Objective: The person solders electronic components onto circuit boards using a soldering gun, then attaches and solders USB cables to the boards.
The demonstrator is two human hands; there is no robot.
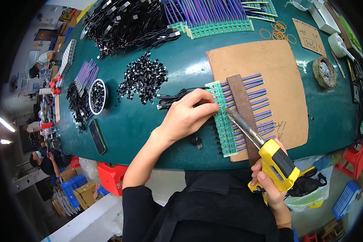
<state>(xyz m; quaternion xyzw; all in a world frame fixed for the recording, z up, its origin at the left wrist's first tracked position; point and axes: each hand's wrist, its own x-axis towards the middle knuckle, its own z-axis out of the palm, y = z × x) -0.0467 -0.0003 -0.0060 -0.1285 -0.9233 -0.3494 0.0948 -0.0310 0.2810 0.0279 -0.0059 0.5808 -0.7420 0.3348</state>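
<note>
My right hand (270,188) grips a yellow and black soldering gun (277,163), its metal tip resting near the upper half of a green circuit board strip (226,133). At that same spot, my left hand (185,117) is closed in a pinch at the board's left edge; whatever is between the fingertips is hidden. A black USB cable (171,101) lies coiled behind this hand and runs toward the board. Purple, blue and green wires (259,103) stick out from the board's right side. Across them lies a rusty metal bar (241,94).
Under the board is a cardboard sheet (280,64). A pile of small black parts (143,78), a white bowl (105,97) and a phone (97,136) sit to the left. Black cables (121,24) and wired boards (222,29) fill the back. A round tin (324,72) stands right.
</note>
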